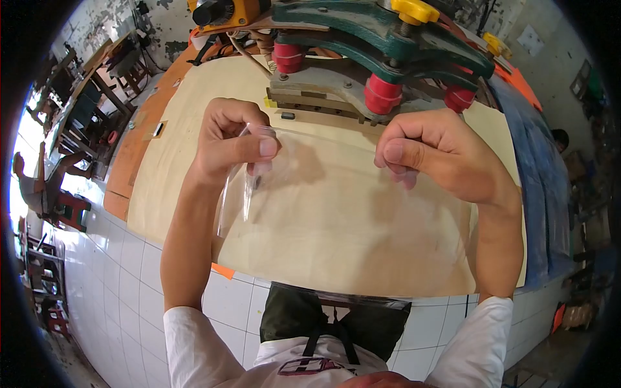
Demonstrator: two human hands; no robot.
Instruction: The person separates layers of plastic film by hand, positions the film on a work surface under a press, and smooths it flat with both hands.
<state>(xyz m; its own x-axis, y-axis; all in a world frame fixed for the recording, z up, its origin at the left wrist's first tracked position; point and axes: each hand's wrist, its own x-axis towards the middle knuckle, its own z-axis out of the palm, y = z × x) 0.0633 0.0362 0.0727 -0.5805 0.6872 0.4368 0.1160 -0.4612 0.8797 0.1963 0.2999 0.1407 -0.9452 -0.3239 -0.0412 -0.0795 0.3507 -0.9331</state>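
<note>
A clear plastic sheet (pixel 304 213) hangs between my hands over the pale tabletop (pixel 165 168). Its top left corner is pinched between the thumb and fingers of my left hand (pixel 242 139). On the other side, my right hand (pixel 427 149) pinches the sheet's upper edge, thumb against curled fingers. Light glints off a fold below my left hand. The sheet's lower edge reaches the table's front edge, near my body. Just beyond my hands is a green machine frame (pixel 381 42) with red mounts (pixel 383 94).
A small dark block (pixel 288 116) lies by the machine's base. Blue plastic sheeting (pixel 527 168) covers the table's right side. An orange and black device (pixel 223 13) stands at the back. Far left, a person (pixel 42 187) sits near a red stool (pixel 74 210).
</note>
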